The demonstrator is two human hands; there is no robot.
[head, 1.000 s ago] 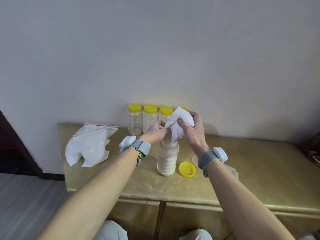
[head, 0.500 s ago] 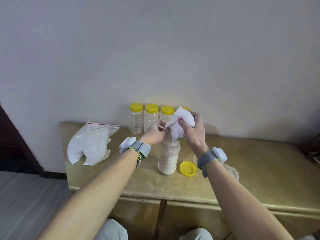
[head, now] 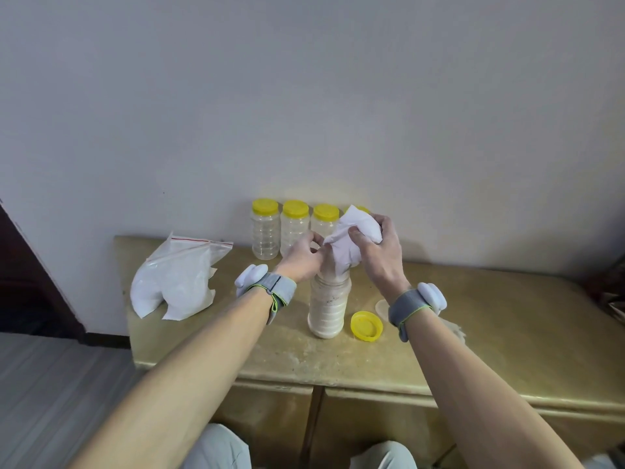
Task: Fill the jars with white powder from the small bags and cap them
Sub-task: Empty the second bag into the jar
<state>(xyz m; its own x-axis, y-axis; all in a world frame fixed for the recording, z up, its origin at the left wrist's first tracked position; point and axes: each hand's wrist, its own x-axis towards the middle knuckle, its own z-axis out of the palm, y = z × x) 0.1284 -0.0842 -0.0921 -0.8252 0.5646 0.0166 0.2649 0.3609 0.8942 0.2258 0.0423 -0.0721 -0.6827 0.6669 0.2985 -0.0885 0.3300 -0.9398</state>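
An uncapped clear jar (head: 328, 308), largely filled with white powder, stands on the tan counter (head: 507, 336). A small white bag of powder (head: 353, 240) is upended over its mouth. My right hand (head: 378, 255) grips the bag's upper bulge and squeezes it. My left hand (head: 302, 257) pinches the bag's lower edge at the jar's neck. The jar's yellow cap (head: 367, 325) lies upside down just right of the jar. Three capped jars, seemingly empty (head: 266, 233) (head: 295, 228) (head: 324, 220), line the wall, and a further yellow cap (head: 362, 209) peeks out behind the bag.
A large zip bag of white powder (head: 177, 280) lies at the counter's left end. Something pale and crumpled (head: 455, 328) sits behind my right wrist. The wall rises straight behind the jars. The counter's front edge is close to my knees.
The view has shifted slightly. My hands stay on the upended bag over the jar, the right hand kneading it a little; the powder level looks about the same.
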